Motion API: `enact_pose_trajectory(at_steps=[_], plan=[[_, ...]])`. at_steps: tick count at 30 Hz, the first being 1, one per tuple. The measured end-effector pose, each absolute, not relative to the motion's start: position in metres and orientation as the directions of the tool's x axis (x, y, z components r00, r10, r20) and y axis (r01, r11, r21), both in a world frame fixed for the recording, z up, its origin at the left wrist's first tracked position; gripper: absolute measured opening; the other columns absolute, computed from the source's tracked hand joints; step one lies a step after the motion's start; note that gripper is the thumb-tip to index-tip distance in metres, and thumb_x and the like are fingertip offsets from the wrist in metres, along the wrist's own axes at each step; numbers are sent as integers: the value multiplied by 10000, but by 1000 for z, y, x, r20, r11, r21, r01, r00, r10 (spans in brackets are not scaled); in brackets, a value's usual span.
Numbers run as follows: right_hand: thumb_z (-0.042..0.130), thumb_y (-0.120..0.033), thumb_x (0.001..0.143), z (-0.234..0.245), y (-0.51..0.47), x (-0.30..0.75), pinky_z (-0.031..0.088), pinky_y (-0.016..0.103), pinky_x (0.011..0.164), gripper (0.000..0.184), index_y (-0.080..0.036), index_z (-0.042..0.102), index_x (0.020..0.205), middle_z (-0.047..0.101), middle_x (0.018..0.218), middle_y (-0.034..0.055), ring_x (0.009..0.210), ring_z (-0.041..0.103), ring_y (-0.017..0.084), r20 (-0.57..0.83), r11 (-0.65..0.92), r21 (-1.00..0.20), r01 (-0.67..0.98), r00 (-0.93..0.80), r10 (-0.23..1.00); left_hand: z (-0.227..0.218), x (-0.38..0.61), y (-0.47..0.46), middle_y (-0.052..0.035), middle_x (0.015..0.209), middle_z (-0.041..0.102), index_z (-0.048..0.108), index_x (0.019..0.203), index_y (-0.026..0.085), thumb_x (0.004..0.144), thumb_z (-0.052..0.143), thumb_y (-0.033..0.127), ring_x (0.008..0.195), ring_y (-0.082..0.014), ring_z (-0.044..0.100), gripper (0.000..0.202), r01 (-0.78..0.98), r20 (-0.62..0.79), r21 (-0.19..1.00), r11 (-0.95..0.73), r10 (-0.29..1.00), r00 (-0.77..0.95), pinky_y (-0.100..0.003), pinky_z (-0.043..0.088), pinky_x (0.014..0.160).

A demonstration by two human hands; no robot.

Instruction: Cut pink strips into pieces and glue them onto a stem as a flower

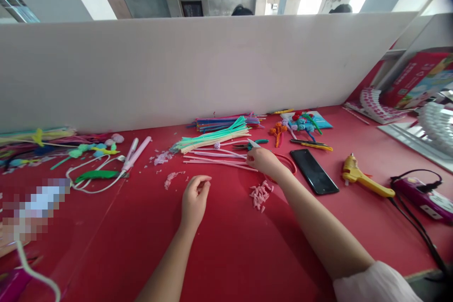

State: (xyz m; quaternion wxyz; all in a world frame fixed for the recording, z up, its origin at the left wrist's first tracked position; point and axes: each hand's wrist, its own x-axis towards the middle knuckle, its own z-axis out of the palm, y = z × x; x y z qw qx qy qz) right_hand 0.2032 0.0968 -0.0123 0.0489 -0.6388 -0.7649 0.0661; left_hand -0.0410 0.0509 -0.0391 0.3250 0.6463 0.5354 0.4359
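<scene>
My left hand (194, 198) rests on the red table (226, 255) with its fingers curled in, thumb against forefinger; what they hold, if anything, is hidden. My right hand (264, 160) reaches further back, fingers closed at the ends of several long pink pipe cleaners (215, 156). A small pale pointed tip sticks out above its fingers. Green-handled cutters (261, 142) lie just behind this hand. A little heap of short pink cut pieces (260, 194) lies by my right wrist, and a red ring (290, 163) shows beside it.
Bundles of green, cream and mixed pipe cleaners (219, 134) lie at the back by a white partition (212, 66). A black phone (313, 171), yellow glue gun (364, 181) and purple power strip (424, 198) are to the right. A pink wand with white cord (134, 153) is left.
</scene>
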Motion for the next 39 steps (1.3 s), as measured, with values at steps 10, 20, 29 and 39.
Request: enact_pose_trajectory(at_steps=[10,20,29,39], plan=[[396,-210,811,-26,100,195,373,284,706,208,-162,596,844,626,844,112,816,557,210,192,62,-327,943,2,981,-41,-42,52,-49,930,590,584,864,195,778,472,298,842,-175,588,175,415,203,887,-203,978,43,-291,478,730],[333,-204,803,8,100,214,427,222,649,224,-175,495,955,624,786,22,722,586,123,381,199,-700,686,122,916,-41,-42,53,-74,952,583,538,970,187,767,495,298,841,-178,578,235,300,164,942,-149,986,-27,-298,490,709],[439,-212,775,76,63,230,427,260,745,189,-179,588,887,643,826,17,791,587,136,355,395,-777,490,-176,918,-15,-41,47,-120,1341,354,176,1322,314,757,531,275,839,-143,588,669,31,217,976,-214,966,-141,-257,506,624],[453,-179,737,64,70,249,428,234,665,197,-201,617,843,653,750,-11,688,581,132,188,257,-691,675,-176,966,-2,-53,52,-121,1137,578,558,1053,165,755,527,286,964,-204,587,323,-302,38,953,-8,995,93,-320,489,782]])
